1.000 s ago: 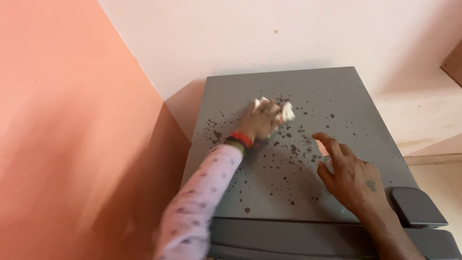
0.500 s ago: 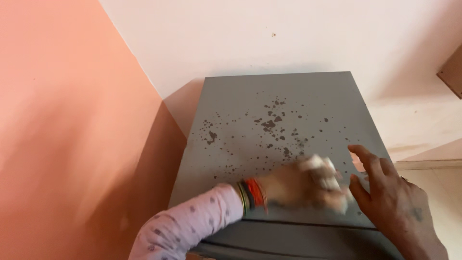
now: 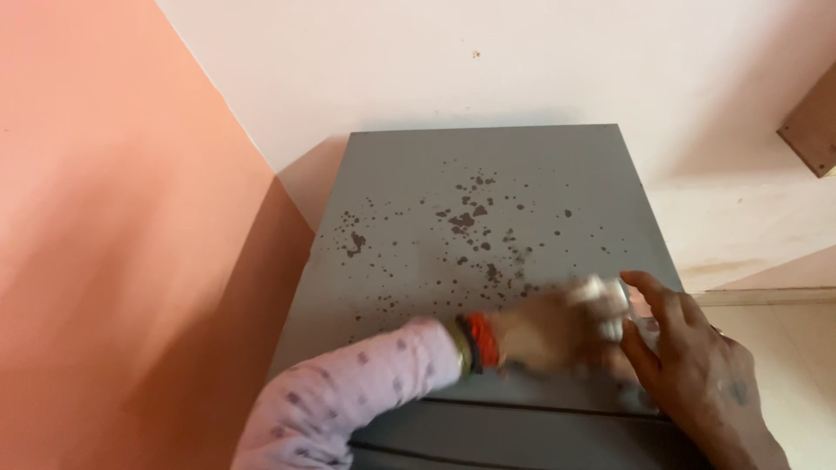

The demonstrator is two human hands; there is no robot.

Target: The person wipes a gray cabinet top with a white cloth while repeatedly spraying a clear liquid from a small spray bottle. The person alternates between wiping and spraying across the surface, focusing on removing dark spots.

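Peach-orange wall [image 3: 122, 218] on one side and pale cream wall [image 3: 488, 61] behind frame a corner, into which a grey appliance top [image 3: 488, 165] is set; a brown wooden edge [image 3: 810, 130] shows at the far right. Dark splatter spots [image 3: 466, 222] are scattered over the middle of the grey surface, thickest toward its centre and thinner toward the near edge.

A crumpled white cloth [image 3: 605, 300] is held at the near right part of the top, bunched inside the left hand [image 3: 549, 335], whose fingers are curled shut around it; the hand is blurred, so the exact grip cannot be told. A lilac spotted sleeve [image 3: 348, 400] and red and green bangles [image 3: 475, 344] are seen at that wrist. The right hand [image 3: 697, 365] is laid just beside the cloth, fingers spread and slightly bent, holding nothing; whether it touches the cloth cannot be told.

The cloth is judged light, soft and easily crushed, with no fragile part. It is best taken as a wad in the palm, so that a broad face is pressed flat against the smooth, hard top.
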